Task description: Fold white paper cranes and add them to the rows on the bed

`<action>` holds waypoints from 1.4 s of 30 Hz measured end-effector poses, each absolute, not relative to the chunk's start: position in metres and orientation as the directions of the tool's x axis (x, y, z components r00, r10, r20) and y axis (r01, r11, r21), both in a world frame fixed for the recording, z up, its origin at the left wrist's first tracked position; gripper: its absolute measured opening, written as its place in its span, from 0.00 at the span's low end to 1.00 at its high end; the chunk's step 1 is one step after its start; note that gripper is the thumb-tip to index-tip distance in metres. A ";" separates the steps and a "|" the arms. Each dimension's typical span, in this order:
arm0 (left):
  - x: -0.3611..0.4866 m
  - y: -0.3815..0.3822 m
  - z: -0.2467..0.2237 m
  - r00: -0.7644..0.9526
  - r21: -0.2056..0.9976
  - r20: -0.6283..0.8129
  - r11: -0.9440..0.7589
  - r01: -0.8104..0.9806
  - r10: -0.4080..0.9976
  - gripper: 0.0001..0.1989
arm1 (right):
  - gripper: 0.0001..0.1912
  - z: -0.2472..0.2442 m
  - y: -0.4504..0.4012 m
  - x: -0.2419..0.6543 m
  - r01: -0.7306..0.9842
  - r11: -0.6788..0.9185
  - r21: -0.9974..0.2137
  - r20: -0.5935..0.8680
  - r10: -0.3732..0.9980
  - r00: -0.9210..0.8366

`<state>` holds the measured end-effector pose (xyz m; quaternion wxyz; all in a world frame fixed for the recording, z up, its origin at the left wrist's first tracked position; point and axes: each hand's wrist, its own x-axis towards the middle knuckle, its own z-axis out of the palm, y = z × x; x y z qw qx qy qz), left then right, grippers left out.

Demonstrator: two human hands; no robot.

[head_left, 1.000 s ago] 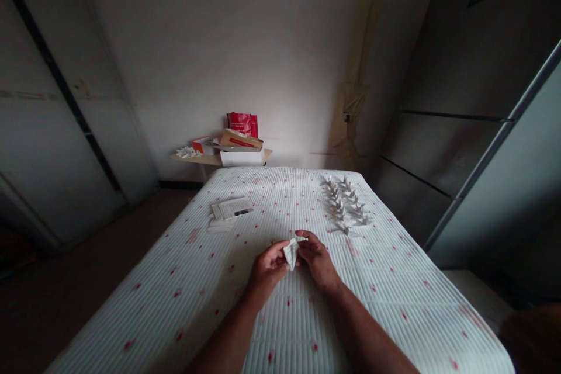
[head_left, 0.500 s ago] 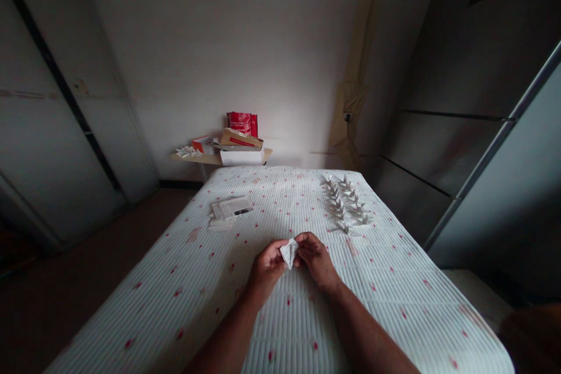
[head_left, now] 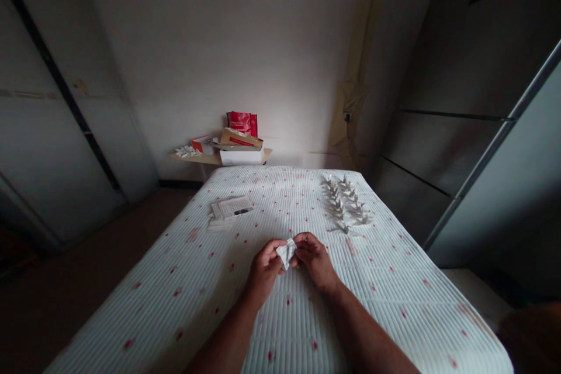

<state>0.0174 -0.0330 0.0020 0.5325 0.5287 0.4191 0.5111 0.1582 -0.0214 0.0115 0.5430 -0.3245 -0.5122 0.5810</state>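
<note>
A small folded piece of printed paper (head_left: 286, 253) is held between both hands above the middle of the bed. My left hand (head_left: 264, 266) pinches its left side, fingers closed. On its right side, my right hand (head_left: 316, 260) grips it with curled fingers. Several folded paper cranes (head_left: 337, 201) stand in two rows on the right part of the bedspread. To the left lies a small stack of printed paper sheets (head_left: 230, 209) with a dark mark on the top one.
The bed (head_left: 175, 304) has a white ribbed cover with red spots. Behind it, a small table (head_left: 210, 159) holds a white box (head_left: 242, 157), a red bag (head_left: 242, 123) and white folded pieces. Dark cabinets (head_left: 433, 152) stand at the right.
The folded paper has shifted slightly left and its flaps look spread a little wider. Both hands keep their hold on it.
</note>
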 end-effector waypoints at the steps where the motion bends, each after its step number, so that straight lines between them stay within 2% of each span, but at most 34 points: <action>1: 0.017 -0.033 0.002 0.134 0.992 0.090 -0.076 -0.103 0.987 0.17 | 0.09 0.010 -0.021 0.158 -0.286 0.122 -0.951 0.183 0.963 -0.198; 7: 0.019 -0.033 0.004 0.104 0.991 0.086 -0.075 -0.107 0.991 0.16 | 0.10 0.004 -0.022 0.159 -0.131 0.212 -0.969 0.232 0.958 -0.167; 12: 0.019 -0.031 0.000 0.041 0.992 0.107 -0.104 -0.072 0.993 0.14 | 0.15 0.009 -0.024 0.160 0.009 0.451 -0.893 0.443 0.882 -0.162; 16: 0.019 -0.028 -0.007 0.057 0.990 0.124 -0.120 -0.070 0.991 0.14 | 0.20 0.013 -0.025 0.161 0.108 0.524 -0.845 0.501 0.846 -0.182; 19: 0.018 -0.028 -0.009 0.060 0.987 0.139 -0.134 -0.085 0.988 0.14 | 0.17 0.014 -0.026 0.161 0.105 0.492 -0.864 0.469 0.864 -0.185; 25: 0.019 -0.032 0.006 0.002 0.994 0.064 -0.063 -0.092 0.998 0.14 | 0.02 0.011 -0.024 0.161 0.013 0.280 -0.960 0.275 0.949 -0.152; 32: 0.018 -0.036 0.017 -0.011 0.992 0.052 -0.053 -0.110 0.999 0.15 | 0.08 0.007 -0.022 0.160 -0.154 0.175 -0.972 0.205 0.956 -0.208; 42: 0.015 -0.032 0.007 -0.064 0.998 0.044 -0.046 -0.039 0.997 0.12 | 0.08 0.016 -0.027 0.159 -0.179 0.104 -0.978 0.144 0.963 -0.227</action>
